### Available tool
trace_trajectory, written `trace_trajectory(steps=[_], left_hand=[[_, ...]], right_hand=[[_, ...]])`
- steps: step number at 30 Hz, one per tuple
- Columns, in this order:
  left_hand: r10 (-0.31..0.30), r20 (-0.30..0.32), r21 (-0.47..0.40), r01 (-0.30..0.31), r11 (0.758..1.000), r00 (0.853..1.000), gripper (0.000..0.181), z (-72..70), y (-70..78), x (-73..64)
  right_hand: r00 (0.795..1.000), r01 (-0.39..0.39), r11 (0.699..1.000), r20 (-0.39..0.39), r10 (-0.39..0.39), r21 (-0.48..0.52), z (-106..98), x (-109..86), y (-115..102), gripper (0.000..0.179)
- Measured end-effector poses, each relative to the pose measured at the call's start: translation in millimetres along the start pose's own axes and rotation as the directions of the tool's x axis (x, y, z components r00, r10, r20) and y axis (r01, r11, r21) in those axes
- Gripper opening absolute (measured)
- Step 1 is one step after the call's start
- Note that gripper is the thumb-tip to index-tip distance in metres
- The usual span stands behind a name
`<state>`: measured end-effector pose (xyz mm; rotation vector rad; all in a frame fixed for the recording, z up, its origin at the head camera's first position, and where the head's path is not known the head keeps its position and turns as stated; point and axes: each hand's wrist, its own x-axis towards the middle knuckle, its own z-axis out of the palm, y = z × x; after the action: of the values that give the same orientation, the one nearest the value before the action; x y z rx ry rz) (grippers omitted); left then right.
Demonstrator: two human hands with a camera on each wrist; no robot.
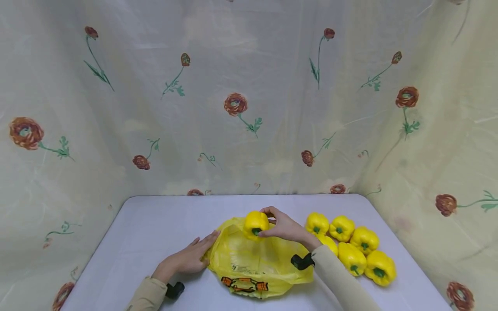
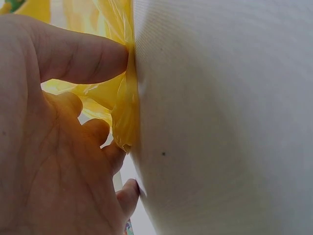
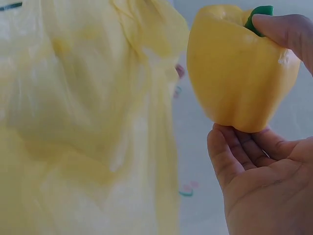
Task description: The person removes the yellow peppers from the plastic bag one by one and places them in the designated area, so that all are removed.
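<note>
A yellow plastic bag point(image 1: 253, 255) lies on the table with its mouth spread wide, orange and black print on its near side. At its left edge my left hand point(image 1: 191, 258) rests with fingers extended against the film; the left wrist view shows the thumb point(image 2: 83, 58) touching the yellow plastic close to the tabletop. Above the far part of the bag's mouth, my right hand point(image 1: 285, 225) holds a yellow bell pepper point(image 1: 256, 223). In the right wrist view, the thumb lies by the pepper's green stem point(image 3: 259, 20) and the fingertips support its opposite end.
Several more yellow bell peppers point(image 1: 352, 258) sit grouped on the table to the right of the bag, partly behind the right forearm. The white table point(image 1: 155, 224) ends at a floral curtain point(image 1: 249, 142) at the back and sides.
</note>
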<state>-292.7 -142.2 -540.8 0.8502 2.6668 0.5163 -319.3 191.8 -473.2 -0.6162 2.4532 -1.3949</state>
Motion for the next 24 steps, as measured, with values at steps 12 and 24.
trace_trajectory(steps=[12, 24], left_hand=[[0.002, -0.007, -0.005, -0.002, 1.0, 1.0, 0.076, 1.2, -0.3, 0.1], [0.004, 0.004, -0.012, -0.004, 1.0, 1.0, 0.075, -0.7, 2.2, 0.2]], right_hand=[[0.996, -0.017, 1.0, -0.085, 0.019, 0.018, -47, -19.2, 7, 0.073], [0.976, -0.128, 0.991, -0.185, 0.119, -0.037, -86, -32.6, 26, 0.079]])
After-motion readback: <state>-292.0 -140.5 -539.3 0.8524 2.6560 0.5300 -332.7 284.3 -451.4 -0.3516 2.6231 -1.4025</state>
